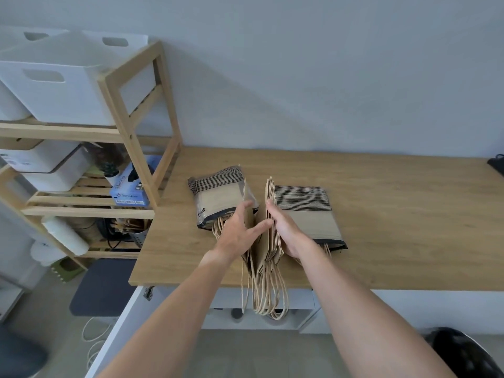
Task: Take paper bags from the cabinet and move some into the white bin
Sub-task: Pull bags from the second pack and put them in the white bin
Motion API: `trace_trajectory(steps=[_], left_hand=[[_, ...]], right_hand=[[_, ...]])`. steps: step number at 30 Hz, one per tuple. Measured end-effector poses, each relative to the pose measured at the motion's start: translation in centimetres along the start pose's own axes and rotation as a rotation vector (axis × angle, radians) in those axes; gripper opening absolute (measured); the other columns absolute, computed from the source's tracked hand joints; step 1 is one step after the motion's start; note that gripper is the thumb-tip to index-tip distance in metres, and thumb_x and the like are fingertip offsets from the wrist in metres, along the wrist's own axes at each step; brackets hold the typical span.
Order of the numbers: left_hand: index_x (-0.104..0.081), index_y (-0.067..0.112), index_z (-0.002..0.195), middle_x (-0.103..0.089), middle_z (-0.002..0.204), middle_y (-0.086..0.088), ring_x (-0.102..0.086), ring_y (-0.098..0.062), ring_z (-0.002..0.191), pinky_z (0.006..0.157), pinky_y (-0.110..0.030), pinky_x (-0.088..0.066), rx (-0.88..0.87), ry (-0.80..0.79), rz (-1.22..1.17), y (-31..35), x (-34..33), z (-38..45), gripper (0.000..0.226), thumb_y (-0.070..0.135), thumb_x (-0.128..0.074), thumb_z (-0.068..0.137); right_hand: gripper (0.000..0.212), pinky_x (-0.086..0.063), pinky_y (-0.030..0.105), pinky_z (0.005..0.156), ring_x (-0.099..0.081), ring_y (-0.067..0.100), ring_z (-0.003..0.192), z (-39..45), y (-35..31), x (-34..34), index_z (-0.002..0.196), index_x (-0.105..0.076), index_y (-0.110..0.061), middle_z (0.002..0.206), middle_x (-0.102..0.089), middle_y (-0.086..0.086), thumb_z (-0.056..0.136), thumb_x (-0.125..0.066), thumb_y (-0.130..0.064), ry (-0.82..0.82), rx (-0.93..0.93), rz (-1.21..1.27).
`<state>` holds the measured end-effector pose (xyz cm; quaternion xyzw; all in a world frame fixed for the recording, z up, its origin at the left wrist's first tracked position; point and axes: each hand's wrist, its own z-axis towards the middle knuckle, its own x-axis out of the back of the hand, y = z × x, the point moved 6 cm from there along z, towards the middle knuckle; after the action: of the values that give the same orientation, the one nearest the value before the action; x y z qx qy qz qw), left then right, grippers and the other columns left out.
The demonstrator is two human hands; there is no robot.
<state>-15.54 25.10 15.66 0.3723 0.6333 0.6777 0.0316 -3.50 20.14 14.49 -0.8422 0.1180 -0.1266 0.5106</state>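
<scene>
Both forearms reach to 12 o'clock over the counter [381, 214]. Left hand [237, 233], fingers straight and together, presses the upright bags [268, 236]; right hand [286, 230] curls round their other side. Plastic packs [218, 197] of bags lie at 10 and 2 o'clock. White bins [54, 88] sit on the shelf [131, 126] at 10 o'clock, contents unseen.
</scene>
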Motion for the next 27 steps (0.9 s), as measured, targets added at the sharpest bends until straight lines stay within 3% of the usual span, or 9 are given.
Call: trace_trajectory(steps=[3,6,9,12,14,19,21,24,27], left_hand=[[-0.040,0.026,0.142,-0.058,0.129,0.005,-0.050,-0.014,0.123,0.094,-0.021,-0.034,-0.028,0.016,-0.004,0.3,-0.4,0.0,0.056,0.038,-0.061,0.092],[-0.037,0.024,0.144,-0.062,0.082,0.005,-0.057,-0.009,0.075,0.066,-0.010,-0.036,-0.069,0.094,0.038,0.9,0.0,-0.3,0.054,0.011,-0.040,0.092],[-0.046,0.027,0.137,-0.051,0.061,0.009,-0.052,-0.003,0.068,0.067,-0.015,-0.035,-0.071,0.090,0.076,1.1,0.3,-0.3,0.051,0.008,-0.032,0.092],[-0.048,0.029,0.132,-0.054,0.067,0.010,-0.054,-0.007,0.078,0.076,-0.028,-0.031,-0.058,0.079,0.052,0.9,0.2,-0.4,0.040,0.018,-0.032,0.097],[-0.048,0.031,0.131,-0.063,0.092,0.008,-0.054,-0.014,0.095,0.082,-0.028,-0.032,-0.056,0.075,0.015,0.7,0.0,-0.4,0.032,0.036,-0.040,0.101],[-0.044,0.040,0.128,-0.056,0.129,0.009,-0.043,-0.015,0.122,0.100,-0.036,-0.038,-0.028,0.031,0.020,-0.2,-0.7,0.2,0.055,0.063,-0.062,0.081],[-0.043,0.039,0.128,-0.058,0.126,0.006,-0.045,-0.016,0.119,0.100,-0.037,-0.039,-0.023,0.041,0.014,-0.2,-0.7,0.3,0.052,0.057,-0.063,0.083],[-0.043,0.031,0.129,-0.069,0.094,-0.004,-0.062,-0.020,0.088,0.086,-0.037,-0.048,-0.058,0.073,0.042,0.3,-0.6,0.0,0.038,0.036,-0.049,0.092],[-0.037,0.031,0.135,-0.065,0.076,0.001,-0.060,-0.017,0.070,0.075,-0.036,-0.047,-0.107,0.090,0.036,1.1,-0.7,-0.3,0.048,0.018,-0.036,0.089]], right_hand=[[0.061,-0.028,0.028,0.100,-0.031,0.015,0.142,-0.6,-0.3,-0.1,0.153,-0.032,-0.023,0.148,-0.035,-0.011,0.103,-0.029,-0.057,-0.013,0.000,-0.003],[0.064,-0.023,0.030,0.110,-0.026,0.010,0.143,-0.6,0.1,0.1,0.155,-0.026,-0.022,0.156,-0.027,-0.009,0.102,-0.027,-0.058,-0.017,-0.019,-0.005],[0.069,-0.022,0.027,0.105,-0.022,0.016,0.147,-0.7,0.3,0.4,0.156,-0.024,-0.022,0.159,-0.026,-0.004,0.100,-0.024,-0.063,-0.050,-0.043,-0.023],[0.067,-0.025,0.028,0.101,-0.025,0.018,0.146,-0.9,0.0,0.4,0.155,-0.026,-0.021,0.160,-0.027,0.001,0.102,-0.022,-0.061,-0.045,-0.049,-0.033],[0.070,-0.023,0.034,0.110,-0.022,0.019,0.148,-0.4,0.2,0.2,0.156,-0.024,-0.024,0.162,-0.023,0.002,0.099,-0.024,-0.065,-0.036,-0.052,-0.045],[0.073,-0.014,0.046,0.117,-0.014,0.021,0.150,-0.3,0.4,0.2,0.156,-0.022,-0.028,0.164,-0.016,0.003,0.096,-0.027,-0.070,-0.005,-0.077,-0.041],[0.073,-0.016,0.046,0.117,-0.016,0.021,0.150,-0.1,0.5,0.1,0.156,-0.023,-0.029,0.164,-0.017,0.002,0.096,-0.027,-0.070,-0.014,-0.083,-0.051],[0.073,-0.029,0.037,0.109,-0.029,0.023,0.145,-0.3,0.5,0.0,0.155,-0.027,-0.029,0.156,-0.031,-0.002,0.095,-0.027,-0.071,-0.050,-0.094,-0.022],[0.071,-0.027,0.035,0.109,-0.026,0.022,0.146,-0.5,0.4,-0.1,0.155,-0.025,-0.028,0.159,-0.028,0.001,0.097,-0.027,-0.069,-0.028,-0.100,-0.030]])
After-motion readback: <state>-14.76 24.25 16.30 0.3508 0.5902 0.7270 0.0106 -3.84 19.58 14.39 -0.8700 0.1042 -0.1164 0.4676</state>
